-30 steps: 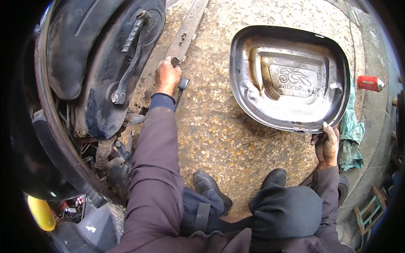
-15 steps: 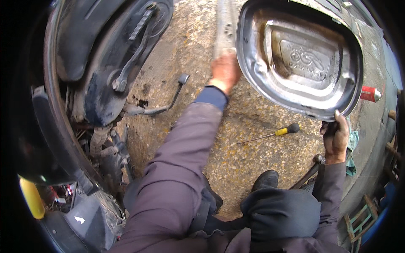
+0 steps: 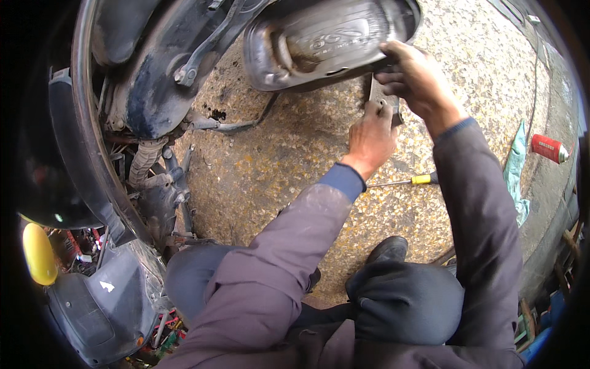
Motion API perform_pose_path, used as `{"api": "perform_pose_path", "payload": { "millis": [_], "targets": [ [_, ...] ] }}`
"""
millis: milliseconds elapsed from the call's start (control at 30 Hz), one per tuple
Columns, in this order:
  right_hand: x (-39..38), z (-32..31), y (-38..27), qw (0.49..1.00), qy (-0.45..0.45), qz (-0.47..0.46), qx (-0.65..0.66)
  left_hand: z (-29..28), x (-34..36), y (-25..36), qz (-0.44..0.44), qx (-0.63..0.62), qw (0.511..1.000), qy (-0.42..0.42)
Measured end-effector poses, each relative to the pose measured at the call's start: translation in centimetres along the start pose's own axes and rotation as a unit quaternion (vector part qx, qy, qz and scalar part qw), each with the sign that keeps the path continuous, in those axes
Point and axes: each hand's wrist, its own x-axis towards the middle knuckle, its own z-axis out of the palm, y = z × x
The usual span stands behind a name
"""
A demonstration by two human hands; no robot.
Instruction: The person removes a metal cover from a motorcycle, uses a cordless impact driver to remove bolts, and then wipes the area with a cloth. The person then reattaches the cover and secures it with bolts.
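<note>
My right hand (image 3: 421,86) grips the near right edge of the shiny, oil-stained metal pan (image 3: 322,40), which is tilted at the top middle. Just below and left of it, my left hand (image 3: 372,135) has closed fingers round the end of a flat greyish bar (image 3: 384,92); the bar's far part is hidden behind the pan. Beneath my hands, a screwdriver with a yellow handle (image 3: 421,179) lies on the speckled floor (image 3: 258,178). The scooter's dark side casing with kickstart lever (image 3: 184,74) is left of the pan.
A red spray can (image 3: 547,147) and a teal cloth (image 3: 516,184) lie at the right. A bent pedal lever (image 3: 239,126) sticks out from the scooter. At lower left are a yellow object (image 3: 40,252), a grey plastic panel (image 3: 98,307) and jumbled tools. My knees are at the bottom.
My right hand has swung the pan up and to the left, tilting it. My left hand has moved right with the bar, now under the pan's edge. The screwdriver has come into view.
</note>
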Motion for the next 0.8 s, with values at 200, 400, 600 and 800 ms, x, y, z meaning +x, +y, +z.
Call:
{"api": "perform_pose_path", "payload": {
  "millis": [200,400,600,800],
  "targets": [
    [3.7,8.3,3.4,0.995,-0.049,0.067,0.05,-1.7,-4.9,-2.7,-0.081,-0.068,0.992,0.065],
    [3.2,11.9,5.5,0.993,-0.058,0.084,0.051,-3.0,-9.0,-6.1,-0.174,-0.129,0.961,0.174],
    [-0.3,16.6,8.7,0.985,-0.1,0.064,0.125,-3.8,-10.8,-7.3,-0.295,-0.183,0.922,0.17],
    [-0.1,17.9,9.6,0.976,-0.1,0.107,0.16,-3.5,-10.9,-8.3,-0.287,-0.381,0.851,0.219]
  ]
}}
